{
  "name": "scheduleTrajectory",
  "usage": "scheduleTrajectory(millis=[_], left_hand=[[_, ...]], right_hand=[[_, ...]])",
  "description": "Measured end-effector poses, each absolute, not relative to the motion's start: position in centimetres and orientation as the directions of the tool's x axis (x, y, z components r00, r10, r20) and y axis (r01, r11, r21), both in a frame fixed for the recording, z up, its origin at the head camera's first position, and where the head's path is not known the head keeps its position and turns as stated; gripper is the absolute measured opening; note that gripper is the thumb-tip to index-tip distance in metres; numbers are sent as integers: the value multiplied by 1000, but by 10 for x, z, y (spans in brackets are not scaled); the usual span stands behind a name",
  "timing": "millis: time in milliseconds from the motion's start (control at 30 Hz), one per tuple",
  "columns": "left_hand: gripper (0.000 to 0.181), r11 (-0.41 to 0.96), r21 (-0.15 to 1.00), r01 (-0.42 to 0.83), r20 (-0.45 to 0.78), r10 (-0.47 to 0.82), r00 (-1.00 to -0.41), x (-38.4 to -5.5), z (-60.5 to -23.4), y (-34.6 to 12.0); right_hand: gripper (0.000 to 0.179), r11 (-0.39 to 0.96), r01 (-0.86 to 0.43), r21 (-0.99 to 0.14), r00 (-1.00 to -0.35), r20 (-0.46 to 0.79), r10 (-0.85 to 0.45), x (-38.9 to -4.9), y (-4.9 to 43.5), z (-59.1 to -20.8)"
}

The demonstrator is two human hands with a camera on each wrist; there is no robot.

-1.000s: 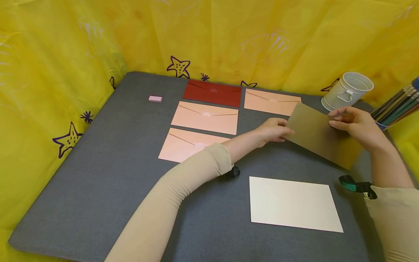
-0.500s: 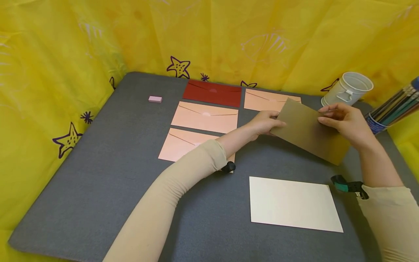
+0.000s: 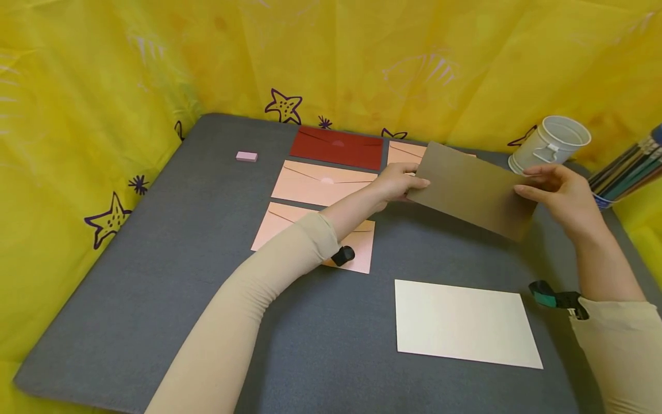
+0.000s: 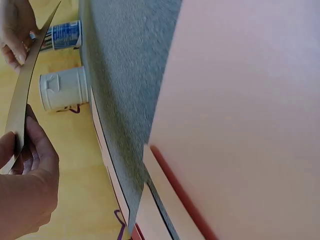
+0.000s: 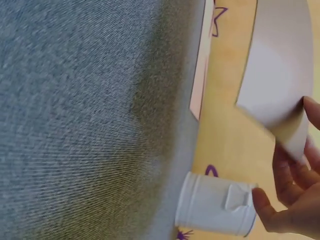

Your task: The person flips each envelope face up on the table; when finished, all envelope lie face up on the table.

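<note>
A plain gold-brown sheet of card (image 3: 470, 192) hangs tilted in the air above the far right of the table. My left hand (image 3: 397, 184) pinches its left end between thumb and fingers. At the other end, my right hand (image 3: 561, 195) pinches the upper right corner, which bends a little in the right wrist view. Behind the sheet, a peach envelope (image 3: 403, 151) is partly covered. A red envelope (image 3: 338, 148) and two peach envelopes, one upper (image 3: 323, 178) and one lower (image 3: 357, 244), lie left of it, the lower partly under my left forearm. Nearer me lies a white card (image 3: 465, 325).
A white metal pail (image 3: 550, 144) stands at the back right, with a blue cup (image 3: 602, 201) of brushes or pencils next to it. A small pink block (image 3: 246, 156) lies at the back left. Yellow cloth (image 3: 351, 57) hangs behind the grey table (image 3: 170, 276).
The gold-brown sheet has moved left and slightly away from me, and now covers more of the back peach envelope. Both hands still hold it.
</note>
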State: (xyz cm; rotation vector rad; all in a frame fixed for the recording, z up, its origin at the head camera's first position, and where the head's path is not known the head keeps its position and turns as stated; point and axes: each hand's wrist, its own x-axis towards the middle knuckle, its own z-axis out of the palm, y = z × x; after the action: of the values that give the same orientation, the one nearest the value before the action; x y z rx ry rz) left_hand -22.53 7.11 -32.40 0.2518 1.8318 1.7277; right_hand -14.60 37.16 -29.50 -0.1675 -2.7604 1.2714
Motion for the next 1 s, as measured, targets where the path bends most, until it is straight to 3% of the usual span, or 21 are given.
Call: scheduleTrajectory(millis=[100,300,533,800,1000], left_hand=[[37,127,953,-275,-301,497,-814,-228,-323,64],[38,57,944,-326,-317,441,-840,-230,-322,54],[37,49,947,-318,-307,433,-848,-230,-323,49],[18,77,961,-265,-271,439,-856,-229,-322,40],[33,177,966,-188,-247,423,-872,-231,-321,33]], right_hand=[[24,611,107,-784,-989,-20,148,-147,376,-298],[14,364,177,-914,-984,-161,73,-148,387,-299],[16,235,248,-940,-968,-250,21,-146,392,-301],[24,-66,202,-977,-977,-197,-81,-146,395,-305],[33,-320,178,-931,-958,-89,-272,-147,400,-304]])
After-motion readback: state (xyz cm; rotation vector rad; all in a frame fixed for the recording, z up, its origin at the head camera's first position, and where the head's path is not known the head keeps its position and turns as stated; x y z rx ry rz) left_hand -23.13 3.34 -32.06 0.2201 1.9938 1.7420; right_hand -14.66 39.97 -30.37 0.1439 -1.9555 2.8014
